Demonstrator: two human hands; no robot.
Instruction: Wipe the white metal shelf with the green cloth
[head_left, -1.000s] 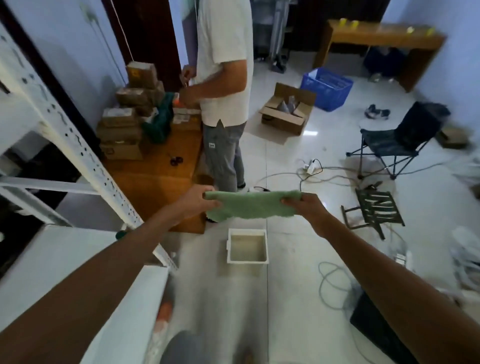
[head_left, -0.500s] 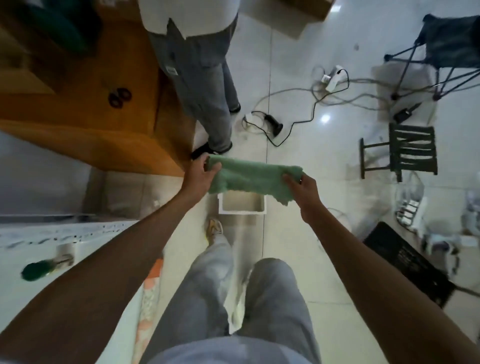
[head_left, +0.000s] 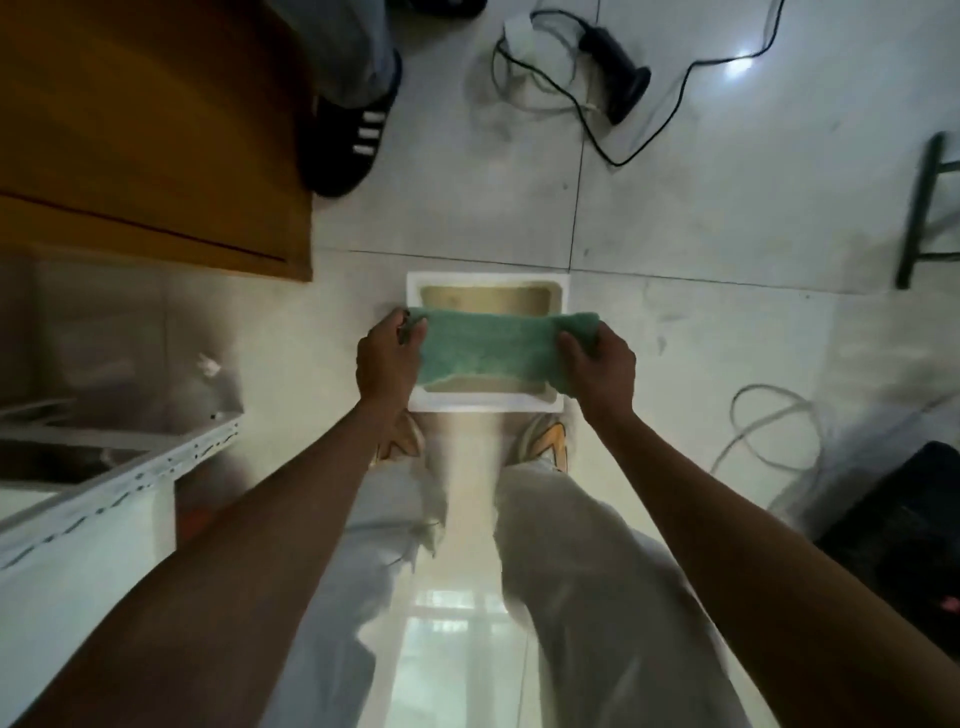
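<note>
Both hands clamped on the green cloth (head_left: 485, 345): left hand (head_left: 387, 358) on one end, right hand (head_left: 600, 366) on the other, cloth stretched flat right above the white tub (head_left: 485, 402) on the floor (murky water inside, looks like). White metal shelf (head_left: 119, 488) sits left of the tub, untouched. Wiping not started; all of it is left.

Both bare arms reach forward and down, nearly straight. The left hand (head_left: 387, 358) and right hand (head_left: 602, 364) each close around one end of a green cloth (head_left: 488, 345) stretched between them.
</note>
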